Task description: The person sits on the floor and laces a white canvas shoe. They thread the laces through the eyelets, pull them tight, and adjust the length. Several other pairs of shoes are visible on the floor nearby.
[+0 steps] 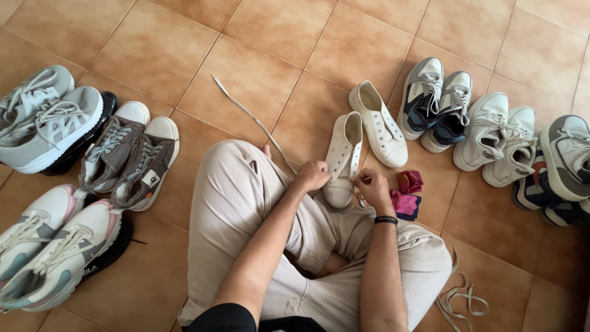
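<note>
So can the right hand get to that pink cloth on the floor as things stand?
Probably yes: the pink cloth lies just beside the right hand, nothing between them, though that hand is busy at the cream shoe.

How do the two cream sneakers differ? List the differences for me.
The near cream sneaker is held at its toe end by the left hand and right hand; the far cream sneaker lies untouched on the tiled floor. The near one points toe toward the person, while the far one angles toe to the right. The far one looks laced; the near one shows bare eyelets. Both are cream low-tops.
</note>
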